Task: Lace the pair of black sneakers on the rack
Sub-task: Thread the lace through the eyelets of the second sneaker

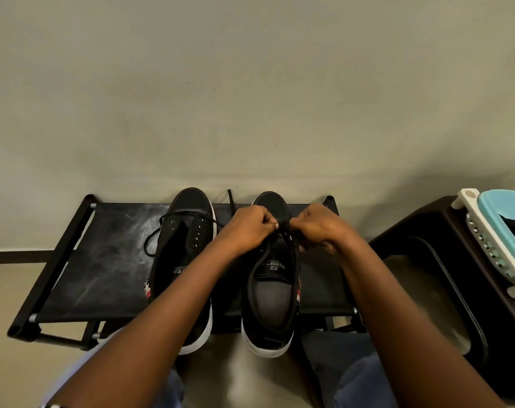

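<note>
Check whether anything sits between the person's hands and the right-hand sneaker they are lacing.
Nothing visible does. The left hand and right hand are already on the right-hand sneaker, their fingers pinching its lace near the front eyelets. The other sneaker lies to the left on the rack, out of the way.

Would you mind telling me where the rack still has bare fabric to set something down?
The rack is bare left of the left sneaker, apart from its loose lace. It is crowded around the right sneaker, where left hand and right hand work.
</note>
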